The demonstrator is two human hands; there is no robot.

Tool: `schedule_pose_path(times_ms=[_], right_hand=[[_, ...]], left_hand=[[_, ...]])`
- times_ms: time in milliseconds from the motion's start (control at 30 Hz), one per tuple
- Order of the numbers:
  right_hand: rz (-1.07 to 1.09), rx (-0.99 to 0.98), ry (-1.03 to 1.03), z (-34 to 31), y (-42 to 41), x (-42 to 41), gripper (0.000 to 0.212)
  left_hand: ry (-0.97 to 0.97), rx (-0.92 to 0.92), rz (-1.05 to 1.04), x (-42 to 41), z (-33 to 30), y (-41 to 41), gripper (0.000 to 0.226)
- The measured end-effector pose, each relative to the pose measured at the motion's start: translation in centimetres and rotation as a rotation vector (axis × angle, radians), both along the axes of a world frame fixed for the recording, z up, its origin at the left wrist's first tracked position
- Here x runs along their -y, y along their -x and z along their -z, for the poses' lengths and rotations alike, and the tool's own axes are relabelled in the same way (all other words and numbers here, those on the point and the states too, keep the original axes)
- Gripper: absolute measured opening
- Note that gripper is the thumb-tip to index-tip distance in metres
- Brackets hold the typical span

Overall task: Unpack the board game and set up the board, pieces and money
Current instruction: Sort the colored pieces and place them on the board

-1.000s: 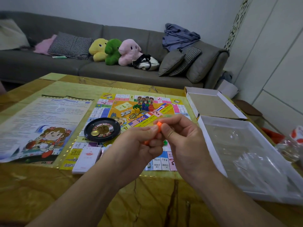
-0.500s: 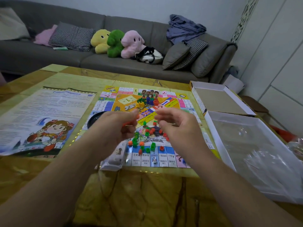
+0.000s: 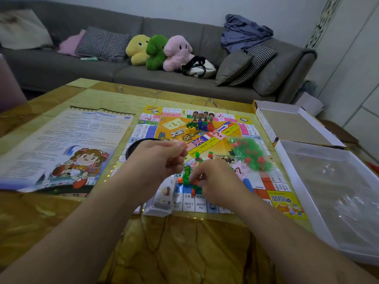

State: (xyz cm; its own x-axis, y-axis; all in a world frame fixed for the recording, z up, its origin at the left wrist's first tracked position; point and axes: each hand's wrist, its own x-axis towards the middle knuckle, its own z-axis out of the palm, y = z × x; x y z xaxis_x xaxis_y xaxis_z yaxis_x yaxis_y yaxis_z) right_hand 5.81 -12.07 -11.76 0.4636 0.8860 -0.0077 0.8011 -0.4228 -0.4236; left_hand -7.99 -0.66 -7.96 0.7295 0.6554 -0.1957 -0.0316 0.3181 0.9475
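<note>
The colourful game board [image 3: 207,140] lies flat on the table. Small orange and green pieces [image 3: 187,182] are scattered on its near edge. My left hand [image 3: 160,158] hovers above the board and pinches a small orange piece [image 3: 185,145] at its fingertips. Lower down, my right hand [image 3: 214,179] has its curled fingertips in the pile and pinches a small piece there. A clear bag of green and red pieces [image 3: 250,154] sits blurred on the board's right side. Coloured pawns [image 3: 200,126] stand near the far edge. A wrapped card pack [image 3: 162,201] lies at the near edge.
A black roulette wheel [image 3: 134,145] is mostly hidden behind my left hand. The rule sheet [image 3: 61,144] lies to the board's left. On the right are the box lid [image 3: 297,124] and the box bottom [image 3: 338,191] with a clear plastic tray. Behind the table stands a grey sofa [image 3: 82,64].
My hands were joined on an orange piece, then parted. Loose pieces came to lie on the board and the bag appeared on its right side. My right hand dropped into the pile.
</note>
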Motion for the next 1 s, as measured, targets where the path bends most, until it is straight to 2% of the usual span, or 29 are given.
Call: schedule_pose_path(times_ms=[100,200,333,400,533,800,1000], right_hand=[[0.005,0.006,-0.049,0.2,-0.3,0.3,0.024],[0.081,-0.093,-0.228,-0.8,-1.2,1.1,0.019],[0.140,-0.577,-0.530,-4.7,-1.4,3.5,0.020],[0.105,-0.709,-0.613,-6.0,-1.2,4.6,0.018],[0.032,-0.720,-0.651,-6.3,-0.6,5.8,0.015],[0.053,-0.949,-0.688,-5.7,-0.6,6.7,0.009],[0.085,-1.115,-0.720,-5.6,-0.2,6.7,0.017]], left_hand=[[-0.001,0.026,0.066,0.4,-0.1,0.0,0.019],[-0.028,0.018,0.111,0.6,-0.2,0.2,0.015],[-0.047,-0.012,0.154,1.6,-0.3,0.1,0.014],[-0.050,-0.015,0.203,2.3,-0.6,0.0,0.013],[0.007,0.051,0.282,3.8,-1.2,-0.1,0.016],[0.024,0.070,0.294,5.3,-1.7,-0.3,0.016],[0.019,0.105,0.306,5.7,-1.8,-0.6,0.026]])
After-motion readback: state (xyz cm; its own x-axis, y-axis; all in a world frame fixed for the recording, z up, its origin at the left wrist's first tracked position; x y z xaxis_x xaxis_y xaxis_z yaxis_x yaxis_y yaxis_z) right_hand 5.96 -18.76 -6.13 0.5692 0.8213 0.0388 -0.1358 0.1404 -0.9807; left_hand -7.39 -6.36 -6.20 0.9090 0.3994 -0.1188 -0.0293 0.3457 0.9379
